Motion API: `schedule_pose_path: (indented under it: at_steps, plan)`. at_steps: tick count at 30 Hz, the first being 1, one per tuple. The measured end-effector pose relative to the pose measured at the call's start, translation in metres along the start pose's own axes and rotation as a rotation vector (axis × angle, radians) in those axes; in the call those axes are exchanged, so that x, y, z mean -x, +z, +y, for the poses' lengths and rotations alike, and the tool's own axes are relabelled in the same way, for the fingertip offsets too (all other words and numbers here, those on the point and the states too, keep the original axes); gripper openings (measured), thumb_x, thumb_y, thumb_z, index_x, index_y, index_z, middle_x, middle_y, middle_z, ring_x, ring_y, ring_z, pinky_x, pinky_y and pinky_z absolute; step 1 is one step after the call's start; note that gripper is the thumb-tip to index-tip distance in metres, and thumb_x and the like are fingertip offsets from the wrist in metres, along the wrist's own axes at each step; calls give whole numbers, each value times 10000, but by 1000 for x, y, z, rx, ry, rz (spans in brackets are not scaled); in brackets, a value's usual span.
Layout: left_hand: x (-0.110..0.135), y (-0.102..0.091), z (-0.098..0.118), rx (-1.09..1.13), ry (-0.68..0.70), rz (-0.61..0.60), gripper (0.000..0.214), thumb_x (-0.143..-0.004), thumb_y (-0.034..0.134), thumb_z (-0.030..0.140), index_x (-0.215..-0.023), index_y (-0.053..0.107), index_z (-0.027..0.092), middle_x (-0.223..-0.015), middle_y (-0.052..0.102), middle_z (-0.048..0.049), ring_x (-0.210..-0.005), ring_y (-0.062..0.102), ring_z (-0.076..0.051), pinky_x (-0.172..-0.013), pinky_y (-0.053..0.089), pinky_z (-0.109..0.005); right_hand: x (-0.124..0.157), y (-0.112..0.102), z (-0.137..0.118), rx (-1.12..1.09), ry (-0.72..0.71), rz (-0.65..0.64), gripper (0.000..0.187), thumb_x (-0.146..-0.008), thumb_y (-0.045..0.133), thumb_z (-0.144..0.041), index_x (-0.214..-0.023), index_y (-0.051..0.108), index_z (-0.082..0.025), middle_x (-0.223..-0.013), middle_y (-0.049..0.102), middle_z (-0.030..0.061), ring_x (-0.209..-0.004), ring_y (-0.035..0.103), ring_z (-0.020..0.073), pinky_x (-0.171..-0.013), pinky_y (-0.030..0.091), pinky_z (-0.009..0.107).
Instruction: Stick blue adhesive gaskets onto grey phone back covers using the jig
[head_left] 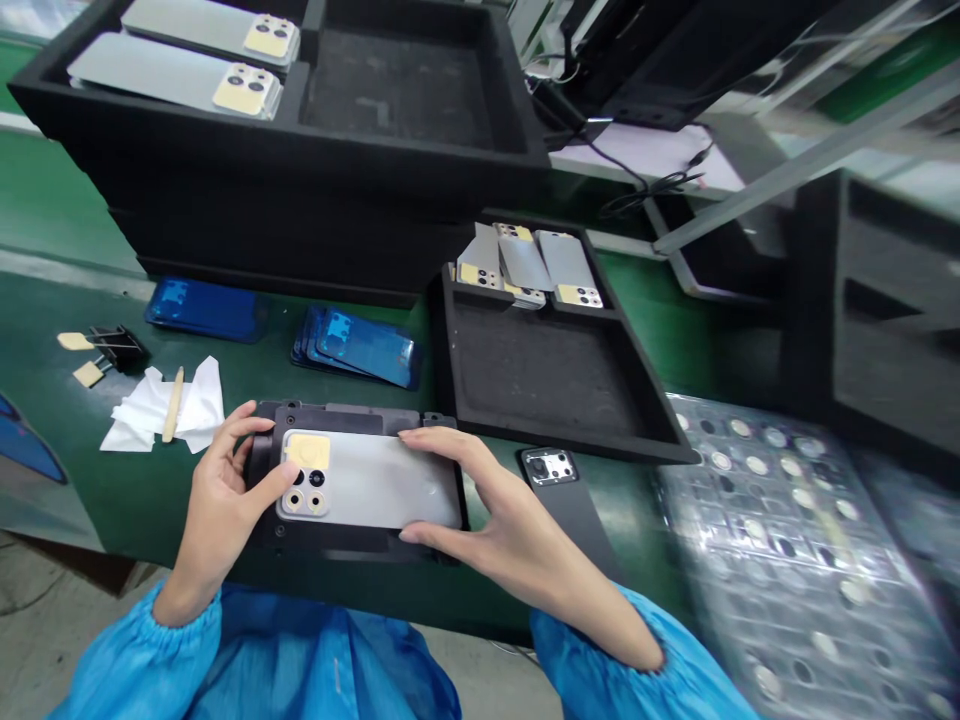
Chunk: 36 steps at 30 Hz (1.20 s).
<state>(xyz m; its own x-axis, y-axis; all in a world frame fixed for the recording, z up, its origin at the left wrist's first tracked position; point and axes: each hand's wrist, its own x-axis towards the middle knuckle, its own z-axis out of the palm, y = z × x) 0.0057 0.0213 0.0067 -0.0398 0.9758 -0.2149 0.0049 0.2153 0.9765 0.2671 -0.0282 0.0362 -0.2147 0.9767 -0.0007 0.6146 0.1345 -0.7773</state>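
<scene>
A silvery phone back cover (375, 482) lies in a black fixture (337, 543) near the table's front edge. Four-ring camera holes and a cream-coloured pad (306, 450) sit at its left end. My left hand (225, 495) grips that end, its thumb on the cover beside the camera holes and its fingers at the fixture's far left corner. Across the right part of the cover, my right hand (502, 515) spans the width, fingertips on the far edge and thumb on the near edge.
Stacked black trays (300, 160) with phone covers rise behind. A smaller tray (555, 375) holds more covers. Blue film-covered sheets (360, 345), white cloth (202, 395) with a wooden stick, a binder clip (116, 345), a dark phone cover (566, 495) and clear plastic trays (787, 530) lie around.
</scene>
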Motion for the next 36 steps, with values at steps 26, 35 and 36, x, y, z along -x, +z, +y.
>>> schedule_pose_path:
  at_steps: [26, 35, 36]
  plan:
    - [2, 1, -2, -22, 6, -5, 421, -658, 883, 373, -993, 679, 219, -1541, 487, -124, -1384, 524, -326, -1133, 453, -419, -1, 1, 0, 37, -28, 9, 570, -833, 746, -249, -1349, 511, -305, -1366, 635, 87, -1320, 586, 337, -1096, 524, 531]
    - [0, 1, -2, -73, 40, -50, 389, -707, 852, 368, -1030, 677, 241, -1553, 457, -102, -1416, 485, -311, -1162, 410, -408, -3, 1, -2, 50, -36, 1, 575, -828, 745, -227, -1344, 499, -289, -1353, 641, 94, -1304, 594, 330, -1083, 535, 525]
    - [0, 0, -3, -103, 50, -60, 394, -716, 845, 372, -1049, 676, 246, -1561, 442, -103, -1425, 474, -311, -1162, 407, -407, -3, 1, -2, 53, -32, -2, 577, -826, 746, -230, -1345, 501, -291, -1354, 641, 93, -1304, 596, 331, -1083, 536, 527]
